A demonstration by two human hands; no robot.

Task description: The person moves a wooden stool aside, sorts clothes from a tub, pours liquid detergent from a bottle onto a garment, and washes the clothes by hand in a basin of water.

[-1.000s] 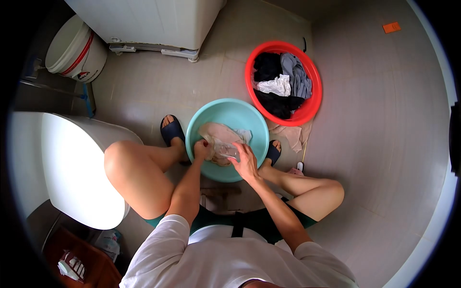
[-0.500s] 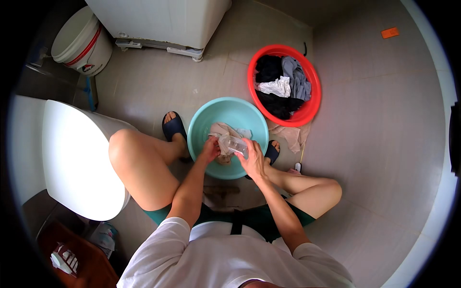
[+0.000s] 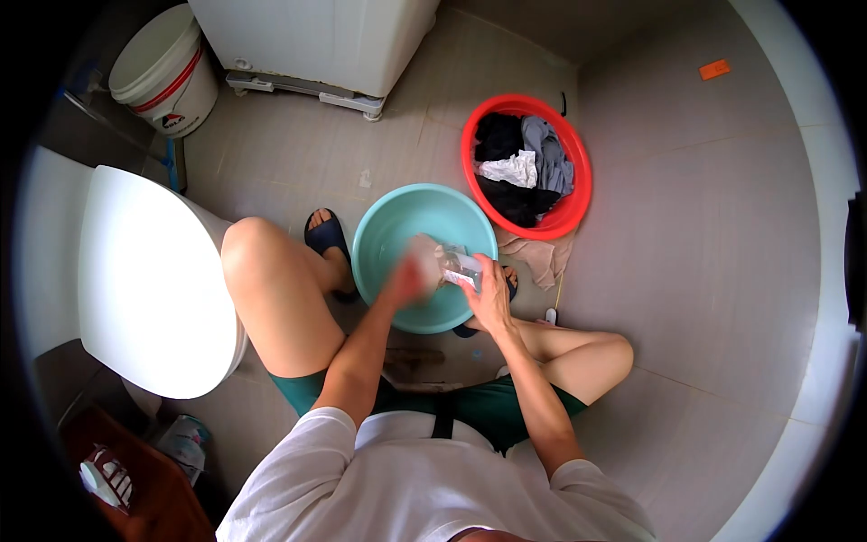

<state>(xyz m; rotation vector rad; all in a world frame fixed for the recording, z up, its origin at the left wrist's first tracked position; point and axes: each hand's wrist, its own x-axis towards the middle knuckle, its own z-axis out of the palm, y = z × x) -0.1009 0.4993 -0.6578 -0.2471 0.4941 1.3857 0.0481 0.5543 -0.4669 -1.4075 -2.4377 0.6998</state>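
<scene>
A light-blue basin (image 3: 379, 217) stands on the floor between my legs. Over it, my left hand (image 3: 411, 278) is blurred by motion. It grips a beige cloth (image 3: 423, 246), which is smeared along with it. My right hand (image 3: 489, 294) is closed around a clear plastic bottle (image 3: 461, 268) with a pale label, tilted beside the cloth. The bottle's opening is hard to make out.
A red basin (image 3: 582, 194) of dark, grey and white clothes stands beyond the blue one. Beige fabric (image 3: 542, 257) lies on the floor below it. Around me are a toilet (image 3: 153, 289), a white bucket (image 3: 176, 95), a white appliance (image 3: 312, 45) and a wooden stool (image 3: 135, 479).
My left hand has moved with the beige cloth and is now blurred. The bottle in my right hand has shifted slightly to the right. The view has shifted a little.
</scene>
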